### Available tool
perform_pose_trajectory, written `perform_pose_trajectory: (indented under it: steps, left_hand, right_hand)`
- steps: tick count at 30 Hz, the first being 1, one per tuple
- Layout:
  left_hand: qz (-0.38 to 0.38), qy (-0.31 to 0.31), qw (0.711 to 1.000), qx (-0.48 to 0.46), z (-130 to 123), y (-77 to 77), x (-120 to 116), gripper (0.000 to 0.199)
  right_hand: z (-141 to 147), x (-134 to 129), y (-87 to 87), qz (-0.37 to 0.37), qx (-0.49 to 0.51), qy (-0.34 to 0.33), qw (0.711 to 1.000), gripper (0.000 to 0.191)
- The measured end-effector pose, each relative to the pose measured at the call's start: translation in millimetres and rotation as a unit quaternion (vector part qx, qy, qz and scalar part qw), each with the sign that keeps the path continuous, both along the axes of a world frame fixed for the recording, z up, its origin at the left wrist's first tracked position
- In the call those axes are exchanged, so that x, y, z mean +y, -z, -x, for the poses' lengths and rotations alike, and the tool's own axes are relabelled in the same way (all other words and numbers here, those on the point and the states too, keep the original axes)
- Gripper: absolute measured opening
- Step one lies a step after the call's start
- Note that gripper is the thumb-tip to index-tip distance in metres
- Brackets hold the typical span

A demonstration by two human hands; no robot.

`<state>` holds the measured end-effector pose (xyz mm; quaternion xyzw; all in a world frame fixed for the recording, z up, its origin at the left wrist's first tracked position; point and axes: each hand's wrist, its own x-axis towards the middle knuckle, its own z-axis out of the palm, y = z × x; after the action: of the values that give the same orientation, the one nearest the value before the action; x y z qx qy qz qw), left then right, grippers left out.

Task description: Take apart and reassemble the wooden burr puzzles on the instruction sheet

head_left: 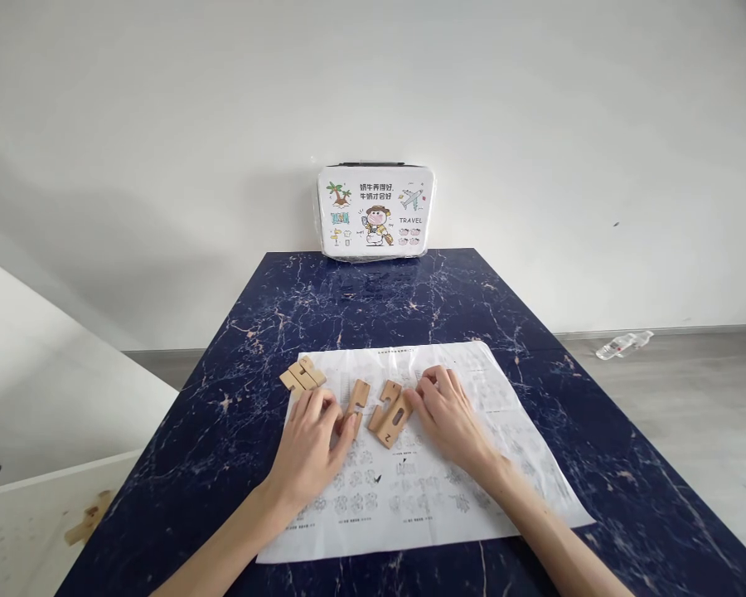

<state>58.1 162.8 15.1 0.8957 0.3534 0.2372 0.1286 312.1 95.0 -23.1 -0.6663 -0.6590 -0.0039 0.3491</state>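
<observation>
A printed sheet with line diagrams (423,514) lies on the dark blue table. Two notched wooden pieces rest near its middle: a narrow one (359,396) on the left and a wider slotted one marked 2 (390,423) on the right. My left hand (311,435) has thumb and fingers closed at the left edge of the narrow piece. With curled fingers, my right hand (448,412) touches the upper right end of the slotted piece. Several joined wooden pieces (302,375) sit at the sheet's upper left corner, just beyond my left hand.
A white cartoon-printed case (376,211) stands at the table's far edge against the wall. Clear plastic bottles (623,345) lie on the floor at right. At lower left, another wooden object (89,520) rests on a white surface below the table.
</observation>
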Motion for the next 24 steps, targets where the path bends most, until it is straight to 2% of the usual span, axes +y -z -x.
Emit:
perform_pose_trajectory:
  steps: [5,11,14,20,24]
  left_hand:
    - [-0.014,-0.004,1.0,0.005,1,4.9,1,0.025]
    - [0.015,0.043,0.999,-0.019,2,4.6,0,0.019]
    - [0.034,0.085,0.996,-0.019,3,2.2,-2,0.04]
    - [0.07,0.158,0.984,0.039,5,0.0,-5,0.1]
    - [0.065,0.165,0.982,0.059,6,4.9,-3,0.115]
  right_hand:
    - [2,0,0.4,0.003,0.029,-0.008,1.0,0.013]
    - [12,-2,-4.6,0.02,0.093,-0.077,0.993,0.023]
    - [19,-4,-9.3,0.021,0.128,-0.111,0.985,0.025]
    - [23,-9,-21.2,0.066,0.188,-0.168,0.965,0.028]
    - [22,-8,-22.0,0.066,0.225,-0.174,0.957,0.027]
